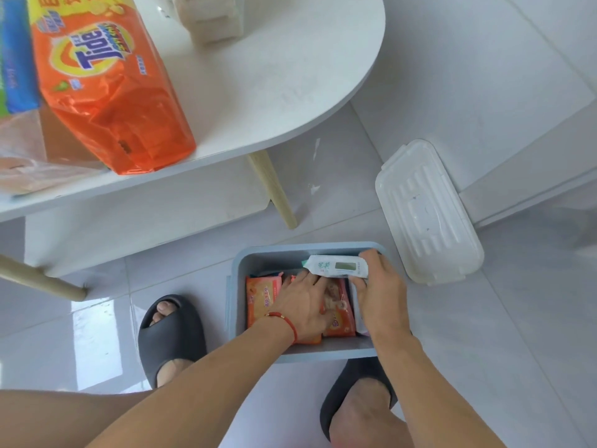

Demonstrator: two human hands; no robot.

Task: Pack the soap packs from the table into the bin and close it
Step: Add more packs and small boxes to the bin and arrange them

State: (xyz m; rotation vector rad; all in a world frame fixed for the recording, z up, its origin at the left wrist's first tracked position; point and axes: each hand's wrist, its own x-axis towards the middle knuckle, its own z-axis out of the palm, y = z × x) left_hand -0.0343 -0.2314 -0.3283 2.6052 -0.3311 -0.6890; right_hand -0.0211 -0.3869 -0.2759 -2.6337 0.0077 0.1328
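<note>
A light blue bin (234,292) stands open on the floor between my feet. Orange soap packs (260,297) lie flat inside it. My left hand (303,305) reaches into the bin and presses on the orange packs with spread fingers. My right hand (376,286) grips a white soap pack (337,266) at its right end, holding it over the bin's far right corner. The bin's white lid (426,211) lies on the floor to the right of the bin. On the white table (274,76) an orange Tide pack (106,88) lies near the edge, with a blue pack (14,56) at its left.
A pale pack (32,169) sits at the table's left front edge, and a white stepped object (213,17) at its far side. Wooden table legs (274,189) stand behind the bin. My feet in dark slippers (171,337) flank the bin. A white wall base runs at the right.
</note>
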